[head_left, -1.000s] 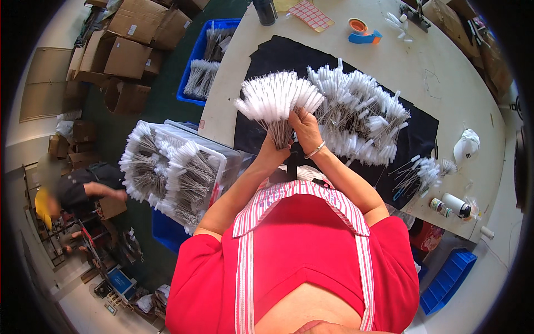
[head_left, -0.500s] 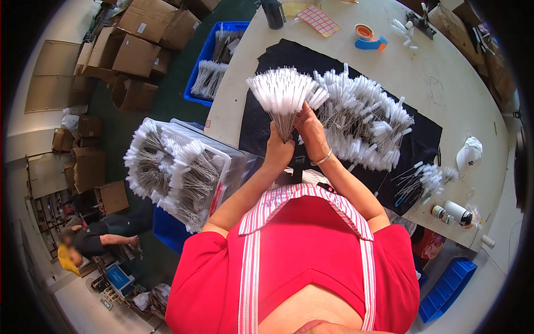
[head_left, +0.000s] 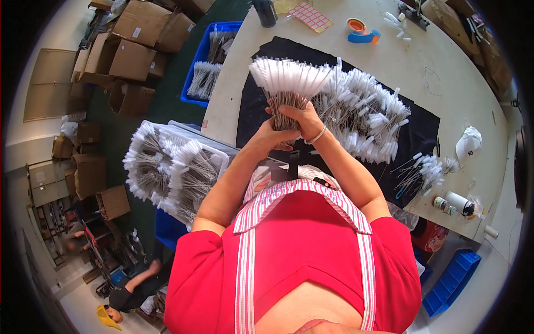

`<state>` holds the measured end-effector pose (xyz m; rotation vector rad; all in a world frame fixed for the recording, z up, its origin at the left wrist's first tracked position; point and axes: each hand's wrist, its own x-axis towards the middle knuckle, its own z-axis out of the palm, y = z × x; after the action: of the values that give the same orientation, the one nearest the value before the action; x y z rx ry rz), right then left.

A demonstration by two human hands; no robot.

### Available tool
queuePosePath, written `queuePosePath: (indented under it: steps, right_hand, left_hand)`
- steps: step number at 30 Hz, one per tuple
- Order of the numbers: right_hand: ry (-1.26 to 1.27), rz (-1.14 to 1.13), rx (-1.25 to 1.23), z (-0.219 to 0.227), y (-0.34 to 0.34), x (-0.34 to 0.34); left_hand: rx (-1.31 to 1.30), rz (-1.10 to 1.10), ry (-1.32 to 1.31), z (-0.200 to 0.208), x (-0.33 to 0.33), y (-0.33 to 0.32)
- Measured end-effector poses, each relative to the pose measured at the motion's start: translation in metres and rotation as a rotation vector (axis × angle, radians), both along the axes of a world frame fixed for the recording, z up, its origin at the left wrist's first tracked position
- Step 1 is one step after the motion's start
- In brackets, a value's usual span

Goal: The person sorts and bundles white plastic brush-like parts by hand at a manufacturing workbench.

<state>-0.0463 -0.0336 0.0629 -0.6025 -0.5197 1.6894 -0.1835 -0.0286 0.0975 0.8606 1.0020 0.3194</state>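
Note:
A fanned bundle of white-bristled wire brushes (head_left: 289, 78) stands upright in front of me, bristle heads up. My left hand (head_left: 272, 135) wraps round the lower wire stems. Higher on the stems, my right hand (head_left: 302, 118) is closed round the same bundle, its fingers partly hidden behind the wires. Just right of the bundle, a large heap of similar brushes (head_left: 364, 108) lies on a black cloth (head_left: 253, 111). A smaller cluster of brushes (head_left: 425, 172) lies at the cloth's right end.
Left of me, a clear bin (head_left: 222, 167) is piled with brushes. A blue crate (head_left: 194, 78) holds more. On the table are a tape dispenser (head_left: 364, 37), a dark cup (head_left: 265, 14), a white cap (head_left: 469, 142) and a white bottle (head_left: 459, 203). Another person (head_left: 133, 289) is at lower left.
Both hands have gripped the bundle anew: the left is lower on the stems, the right now reaches across them. The brush heads are spread wider and more level. The person at left has moved.

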Motion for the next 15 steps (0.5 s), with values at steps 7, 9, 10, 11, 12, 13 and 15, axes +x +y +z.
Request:
queuePosePath:
  steps: [7, 9, 10, 11, 12, 13, 15]
  right_hand:
    - [-0.036, -0.201, 0.112, -0.006, 0.006, -0.003]
    - [-0.022, -0.389, 0.017, -0.008, 0.004, -0.005]
    - [-0.027, -0.394, 0.015, -0.014, 0.004, -0.005]
    - [-0.057, -0.424, -0.016, -0.022, 0.006, -0.004]
    - [-0.088, -0.453, -0.049, -0.029, 0.005, -0.003]
    - [-0.104, -0.465, -0.089, -0.025, 0.004, -0.002]
    - [-0.191, -0.488, -0.152, -0.028, 0.007, 0.003]
  left_hand:
    - [0.048, 0.218, -0.262, -0.022, -0.003, -0.005]
    - [0.068, 0.223, -0.222, -0.023, -0.002, -0.004]
    - [0.083, 0.22, -0.179, -0.023, -0.001, -0.003]
    - [0.079, 0.214, -0.183, -0.023, 0.0, -0.005]
    - [0.07, 0.233, -0.203, -0.023, 0.001, -0.007]
    - [0.061, 0.253, -0.223, -0.021, 0.003, -0.008]
    - [0.026, 0.285, -0.214, -0.016, 0.003, -0.009]
